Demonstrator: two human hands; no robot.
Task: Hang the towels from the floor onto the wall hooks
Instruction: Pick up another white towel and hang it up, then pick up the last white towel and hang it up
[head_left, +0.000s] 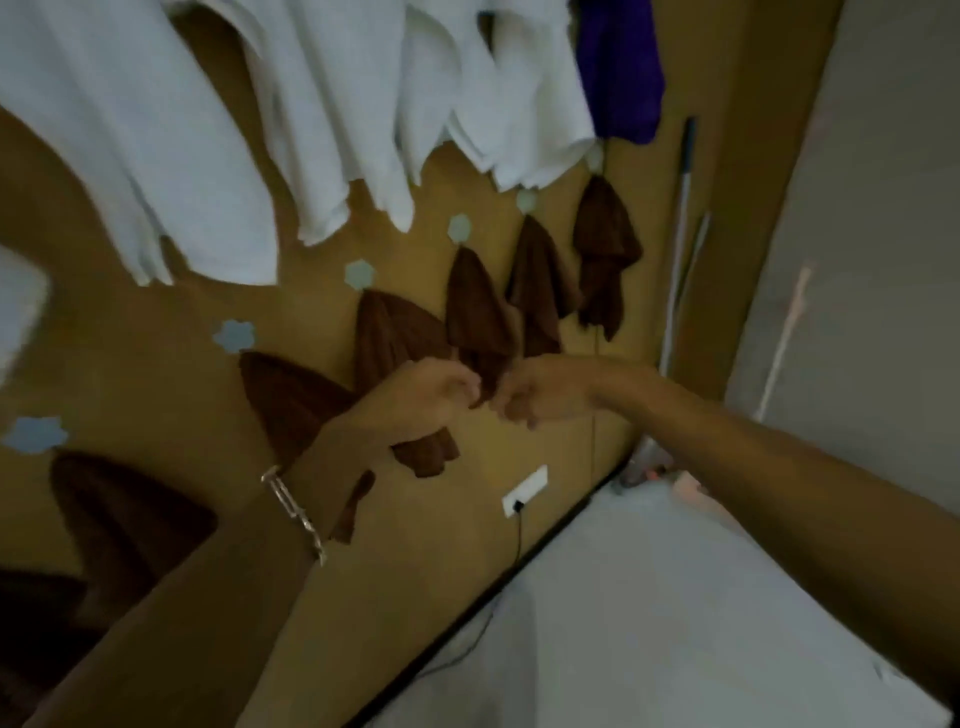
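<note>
Several brown towels hang in a row from pale flower-shaped hooks (460, 227) on the tan wall (171, 364). My left hand (431, 397) and my right hand (540, 397) meet at the lower tip of one brown towel (475, 317) in the middle of the row. Both hands have curled fingers that pinch its bottom end between them. My left wrist wears a metal bracelet and covers the lower parts of two neighbouring brown towels (395, 338). Above the row hang white towels (322, 104) and one purple towel (621, 67).
A white socket plate (524, 491) with a black cable sits low on the wall. Two long handles (680, 234) lean in the corner at the right. The pale floor (675, 597) lies below, and a grey wall (857, 260) stands at the right.
</note>
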